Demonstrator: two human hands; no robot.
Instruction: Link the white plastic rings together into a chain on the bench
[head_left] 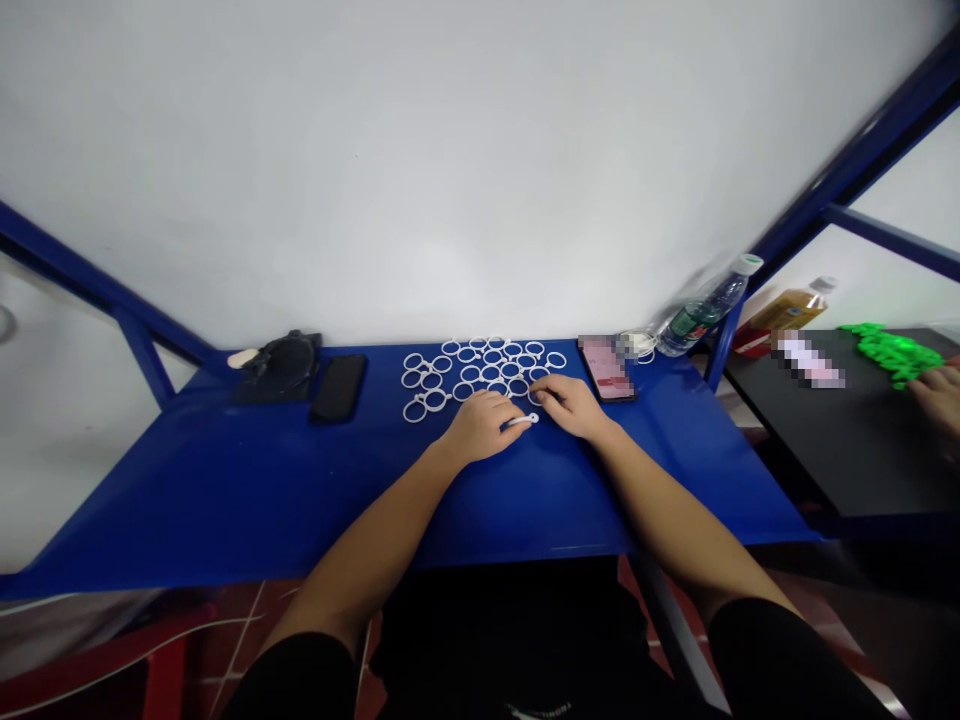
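Note:
Several white plastic rings (480, 372) lie spread in a loose patch at the back of the blue table (225, 490). My left hand (480, 425) rests knuckles-up at the patch's near edge, fingers curled on a single white ring piece (523, 421) that pokes out to the right. My right hand (571, 403) lies just right of it, fingers bent and pinching at a ring on the patch's right edge.
A black phone (338, 387) and a dark pouch (281, 365) lie at the back left. A phone with a pink screen (607, 368) and a tilted water bottle (705, 308) sit at the back right. Another person's hand (937, 398) touches green parts (892, 353) on a black table to the right.

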